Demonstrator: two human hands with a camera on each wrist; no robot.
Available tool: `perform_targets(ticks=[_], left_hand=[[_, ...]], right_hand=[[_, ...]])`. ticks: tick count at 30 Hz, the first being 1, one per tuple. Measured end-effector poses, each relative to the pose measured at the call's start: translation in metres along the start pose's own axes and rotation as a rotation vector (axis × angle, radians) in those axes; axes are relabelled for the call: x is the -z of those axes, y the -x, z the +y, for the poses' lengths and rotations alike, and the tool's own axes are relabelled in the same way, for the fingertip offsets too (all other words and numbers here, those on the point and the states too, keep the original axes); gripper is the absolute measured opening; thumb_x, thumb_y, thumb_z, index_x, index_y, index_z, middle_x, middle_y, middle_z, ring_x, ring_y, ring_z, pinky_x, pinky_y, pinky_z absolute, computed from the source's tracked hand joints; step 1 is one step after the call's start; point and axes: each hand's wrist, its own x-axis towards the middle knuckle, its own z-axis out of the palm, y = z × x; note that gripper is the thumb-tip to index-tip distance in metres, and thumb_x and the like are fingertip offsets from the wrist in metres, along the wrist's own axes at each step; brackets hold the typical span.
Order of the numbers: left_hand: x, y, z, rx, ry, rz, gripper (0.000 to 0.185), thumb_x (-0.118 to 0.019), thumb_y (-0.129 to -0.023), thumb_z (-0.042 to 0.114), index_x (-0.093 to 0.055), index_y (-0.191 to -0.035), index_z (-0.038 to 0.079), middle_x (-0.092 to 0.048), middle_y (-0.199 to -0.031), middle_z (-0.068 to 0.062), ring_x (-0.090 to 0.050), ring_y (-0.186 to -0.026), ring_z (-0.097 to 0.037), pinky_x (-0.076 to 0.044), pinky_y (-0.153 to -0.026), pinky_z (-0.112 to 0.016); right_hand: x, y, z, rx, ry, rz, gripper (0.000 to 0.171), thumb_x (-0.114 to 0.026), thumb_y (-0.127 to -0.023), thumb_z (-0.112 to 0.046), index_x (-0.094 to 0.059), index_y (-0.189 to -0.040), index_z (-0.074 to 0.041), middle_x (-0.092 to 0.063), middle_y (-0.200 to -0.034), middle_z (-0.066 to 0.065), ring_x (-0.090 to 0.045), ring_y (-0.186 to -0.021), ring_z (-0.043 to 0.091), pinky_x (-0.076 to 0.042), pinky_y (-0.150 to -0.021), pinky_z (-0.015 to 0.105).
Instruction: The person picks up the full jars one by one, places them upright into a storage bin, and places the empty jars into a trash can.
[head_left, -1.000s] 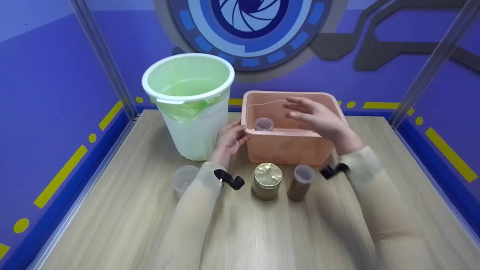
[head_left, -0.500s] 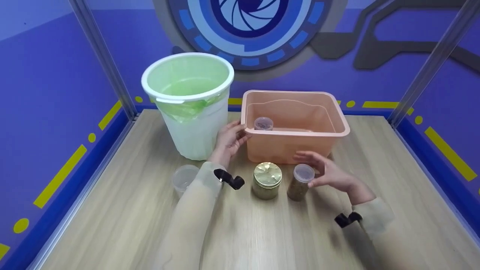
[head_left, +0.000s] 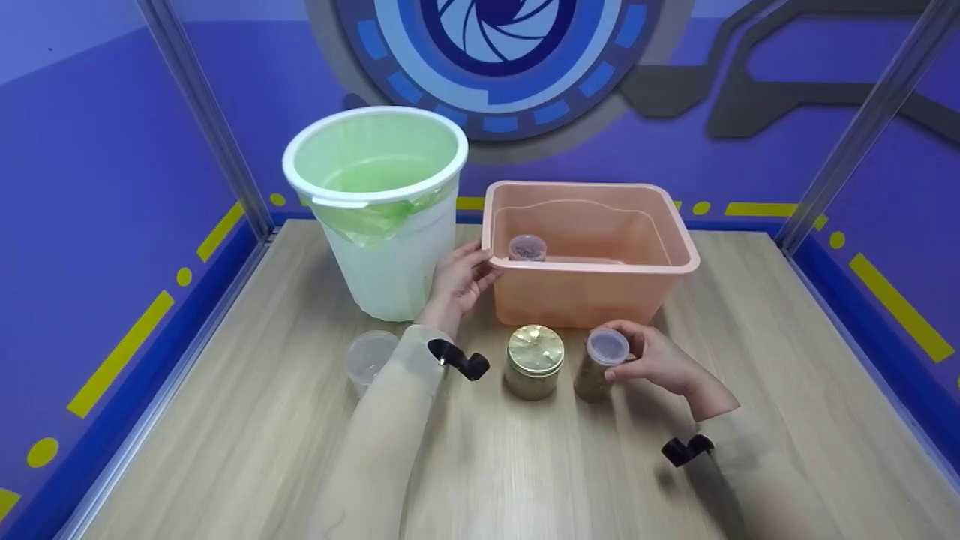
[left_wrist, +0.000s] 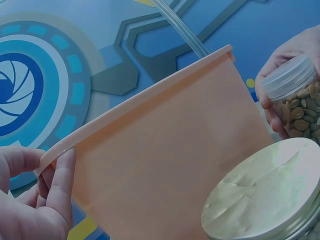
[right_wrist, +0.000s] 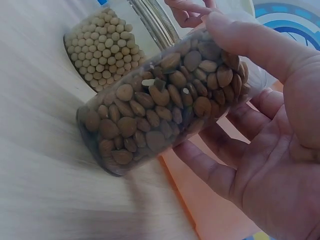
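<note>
My left hand (head_left: pixel 459 283) pinches the front left corner of the peach plastic bin (head_left: pixel 592 294) by its rim, as the left wrist view also shows. On the right, my right hand (head_left: pixel 666 363) has thumb and fingers round the upper part of a clear jar (head_left: pixel 592 379) with a translucent lid. Brown almond-like kernels (right_wrist: pixel 155 110) fill this jar. To its left stands a gold-lidded jar (head_left: pixel 534 361); pale round beads or beans (right_wrist: pixel 102 47) show inside it in the right wrist view. A small jar (head_left: pixel 527 248) is inside the bin, its lower part hidden by the front wall.
A tall white bucket (head_left: pixel 390 262) with a green liner stands at the left, close beside my left hand. Partly behind my left forearm is a clear lidded container (head_left: pixel 371 356). Walls rise behind and at both sides of the wooden table (head_left: pixel 510 472).
My right hand has come down from over the bin to the jar of brown kernels and closed round it. My left hand has stayed on the bin's rim.
</note>
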Motion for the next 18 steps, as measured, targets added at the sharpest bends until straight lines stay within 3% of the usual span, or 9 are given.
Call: perform_targets(ticks=[5,12,15,18], left_hand=[[0.000,0.001,0.001,0.002,-0.003,0.000,0.047,-0.060,-0.097,-0.007,-0.053,-0.143,-0.007,-0.066,-0.105,-0.017,-0.068,-0.081,-0.018,-0.066,-0.071,-0.025],[0.000,0.001,0.001,0.005,-0.001,0.002,0.046,-0.059,-0.097,-0.007,-0.054,-0.143,-0.006,-0.064,-0.125,-0.025,-0.067,-0.085,-0.019,-0.066,-0.072,-0.025],[0.000,0.001,0.002,0.010,-0.001,0.002,0.046,-0.058,-0.097,-0.007,-0.054,-0.143,-0.006,-0.063,-0.126,-0.025,-0.067,-0.085,-0.019,-0.066,-0.072,-0.025],[0.000,0.001,0.002,0.006,-0.002,0.009,0.046,-0.059,-0.097,-0.007,-0.055,-0.143,-0.006,-0.064,-0.123,-0.025,-0.067,-0.085,-0.019,-0.066,-0.071,-0.025]], right_hand=[[0.000,0.000,-0.001,-0.011,0.002,0.004,0.063,-0.083,-0.076,0.007,-0.054,-0.132,0.011,-0.071,-0.113,-0.008,-0.064,-0.106,0.004,-0.055,-0.091,0.017],[0.002,-0.001,-0.005,0.016,-0.002,-0.002,0.060,-0.081,-0.078,0.008,-0.054,-0.132,0.011,-0.072,-0.114,-0.007,-0.064,-0.105,0.004,-0.056,-0.090,0.018],[0.006,-0.003,-0.021,0.089,-0.047,-0.008,0.057,-0.076,-0.080,0.013,-0.055,-0.132,0.010,-0.072,-0.117,-0.007,-0.065,-0.106,0.005,-0.057,-0.091,0.019],[0.013,-0.011,-0.053,0.191,-0.095,0.021,0.055,-0.072,-0.078,0.019,-0.059,-0.131,0.005,-0.074,-0.116,-0.005,-0.066,-0.105,0.007,-0.057,-0.091,0.020]])
